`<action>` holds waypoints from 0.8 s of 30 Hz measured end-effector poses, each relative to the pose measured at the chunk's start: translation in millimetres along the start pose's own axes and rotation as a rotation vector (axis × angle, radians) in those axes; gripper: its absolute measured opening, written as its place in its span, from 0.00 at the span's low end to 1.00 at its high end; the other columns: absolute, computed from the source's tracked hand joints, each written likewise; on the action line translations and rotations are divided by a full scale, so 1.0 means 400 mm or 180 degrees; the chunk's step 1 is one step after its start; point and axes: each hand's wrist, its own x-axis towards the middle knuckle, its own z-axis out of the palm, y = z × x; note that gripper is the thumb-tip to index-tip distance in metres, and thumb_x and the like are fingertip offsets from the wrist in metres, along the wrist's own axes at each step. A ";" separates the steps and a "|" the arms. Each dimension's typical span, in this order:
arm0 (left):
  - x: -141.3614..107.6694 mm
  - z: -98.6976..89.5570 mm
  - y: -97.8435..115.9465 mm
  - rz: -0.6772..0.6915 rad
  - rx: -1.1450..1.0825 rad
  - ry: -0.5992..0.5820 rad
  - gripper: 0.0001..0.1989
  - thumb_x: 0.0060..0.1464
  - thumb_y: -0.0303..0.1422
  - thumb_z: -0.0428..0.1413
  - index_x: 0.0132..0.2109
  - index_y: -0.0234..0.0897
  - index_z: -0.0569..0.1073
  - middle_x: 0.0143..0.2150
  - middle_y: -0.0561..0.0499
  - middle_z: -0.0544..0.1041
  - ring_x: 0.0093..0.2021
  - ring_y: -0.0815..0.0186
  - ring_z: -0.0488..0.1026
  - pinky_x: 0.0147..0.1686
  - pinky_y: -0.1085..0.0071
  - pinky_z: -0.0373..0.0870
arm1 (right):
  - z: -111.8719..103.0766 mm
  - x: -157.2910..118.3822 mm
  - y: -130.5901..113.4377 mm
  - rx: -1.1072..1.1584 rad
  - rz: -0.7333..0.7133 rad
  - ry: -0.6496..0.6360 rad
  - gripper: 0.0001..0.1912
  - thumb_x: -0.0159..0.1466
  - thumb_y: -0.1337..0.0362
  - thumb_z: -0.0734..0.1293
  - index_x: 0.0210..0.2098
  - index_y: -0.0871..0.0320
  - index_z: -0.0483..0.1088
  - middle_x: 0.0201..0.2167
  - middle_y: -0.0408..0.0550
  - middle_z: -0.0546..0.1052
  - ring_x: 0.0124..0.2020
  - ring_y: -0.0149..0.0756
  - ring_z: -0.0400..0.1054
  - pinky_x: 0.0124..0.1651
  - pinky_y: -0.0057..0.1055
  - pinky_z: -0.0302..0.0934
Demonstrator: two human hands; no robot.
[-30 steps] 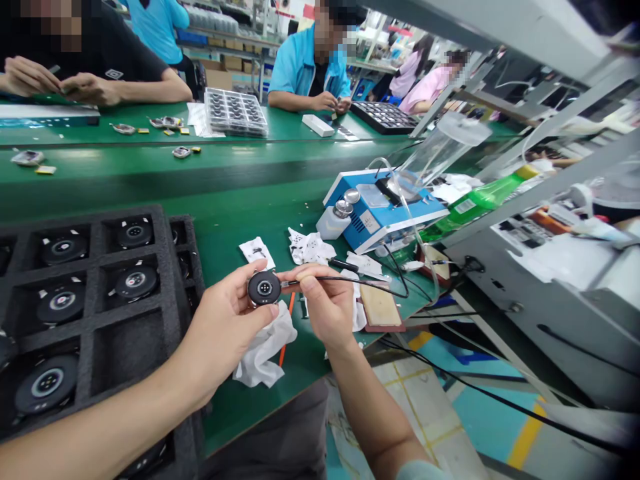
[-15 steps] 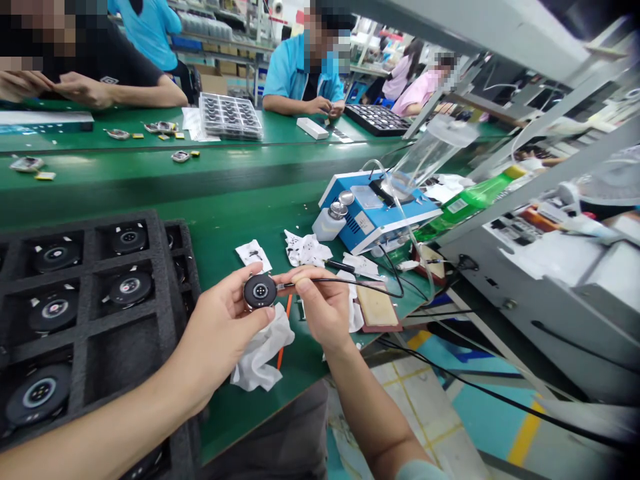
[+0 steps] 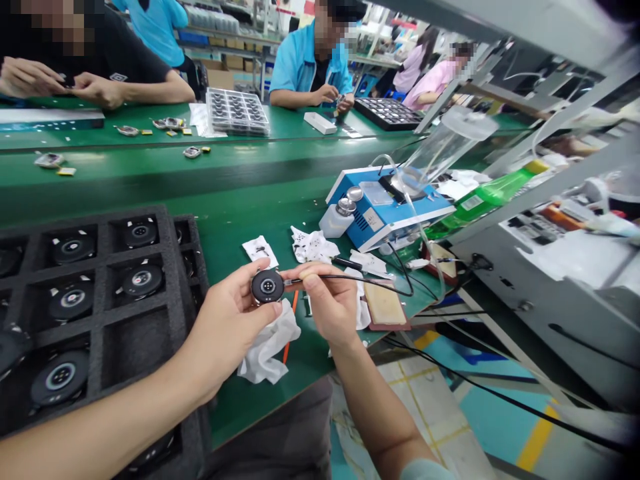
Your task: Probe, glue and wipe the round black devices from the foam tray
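Observation:
A round black watch body [image 3: 267, 287] is gripped at its edge between the thumb and fingers of my left hand [image 3: 233, 310], its back with small metal dots facing up. My right hand [image 3: 333, 300] pinches the tip end of a thin black cable or tube [image 3: 370, 281] against the right side of the watch body. Below my left hand lies a crumpled white cloth [image 3: 270, 347] on the green table [image 3: 240, 413]. An orange stick [image 3: 287, 352] lies beside the cloth, partly covered.
Foam tray [image 3: 173, 307] with round watch parts at left. Blue machine [image 3: 385, 207], white bottle [image 3: 336, 220], paper scraps [image 3: 313, 247], sponge pad [image 3: 385, 305] and green bottle [image 3: 490, 200] to the right. Co-workers sit across the table, near a clear tray [image 3: 237, 112].
The whole view has shifted slightly, so the scene sits a little further right. Both hands keep the same hold on the watch body and the cable.

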 end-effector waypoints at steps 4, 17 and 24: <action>-0.003 -0.002 -0.004 0.0006 -0.0019 -0.0060 0.39 0.47 0.23 0.66 0.67 0.33 0.67 0.60 0.42 0.80 0.59 0.54 0.77 0.56 0.61 0.73 | -0.002 -0.007 -0.001 -0.0042 -0.0010 0.0033 0.05 0.67 0.65 0.70 0.38 0.52 0.80 0.37 0.45 0.84 0.41 0.39 0.81 0.39 0.35 0.79; 0.002 -0.001 -0.013 0.0123 -0.0041 -0.0135 0.35 0.47 0.21 0.64 0.64 0.33 0.69 0.60 0.41 0.78 0.57 0.56 0.76 0.52 0.64 0.73 | -0.001 -0.012 -0.004 -0.0139 -0.0050 0.0053 0.05 0.68 0.65 0.70 0.37 0.51 0.80 0.37 0.46 0.83 0.42 0.41 0.81 0.37 0.36 0.79; 0.001 -0.004 -0.011 0.0144 0.0006 -0.0149 0.32 0.46 0.21 0.64 0.60 0.33 0.71 0.57 0.42 0.80 0.54 0.57 0.77 0.51 0.65 0.72 | 0.003 -0.016 -0.010 -0.0206 0.0026 0.0099 0.04 0.67 0.63 0.71 0.36 0.52 0.80 0.37 0.47 0.83 0.42 0.41 0.81 0.37 0.37 0.80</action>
